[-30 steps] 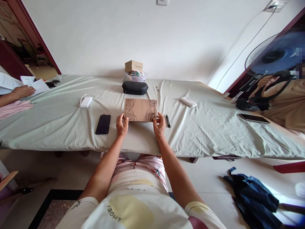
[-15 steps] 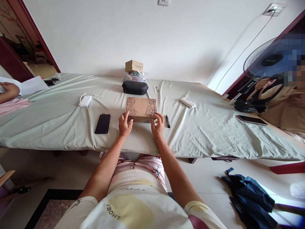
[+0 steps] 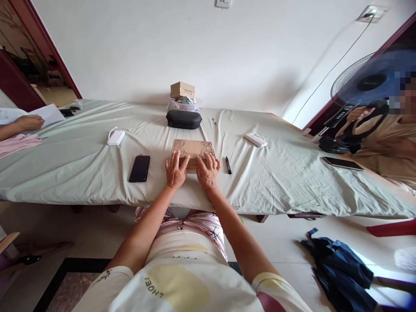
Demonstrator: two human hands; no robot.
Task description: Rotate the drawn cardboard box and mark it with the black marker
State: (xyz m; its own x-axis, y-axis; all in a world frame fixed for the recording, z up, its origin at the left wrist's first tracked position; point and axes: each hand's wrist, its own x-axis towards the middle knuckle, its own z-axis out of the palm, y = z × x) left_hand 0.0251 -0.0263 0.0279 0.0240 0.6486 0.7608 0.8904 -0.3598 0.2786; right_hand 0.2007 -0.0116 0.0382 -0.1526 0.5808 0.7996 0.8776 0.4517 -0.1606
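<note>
A closed brown cardboard box (image 3: 192, 147) with dark swirling line patterns lies in front of me on the cloth-covered table. My left hand (image 3: 176, 172) rests at its near left corner, fingers spread, their tips on the lid's front edge. At the near right corner, my right hand (image 3: 208, 171) touches the same edge, also with its fingers apart. Both thumbs point inward along the front. Part of the front face is hidden behind the hands. To the right of my right hand lies a black marker pen (image 3: 229, 165); a dark smartphone (image 3: 139, 168) lies on the left.
A black zip case (image 3: 183, 119) sits behind the box, before a plastic tub (image 3: 183, 105) topped by a small carton (image 3: 182, 90). White power banks (image 3: 116, 137) (image 3: 255, 139) lie either side. Another person's hand (image 3: 30, 122) rests on paper at left; someone sits at right beside a fan (image 3: 373, 81).
The box has come slightly closer to me. My hands have moved inward from its sides onto the front edge of the lid. The other person's hand at left has moved over the paper.
</note>
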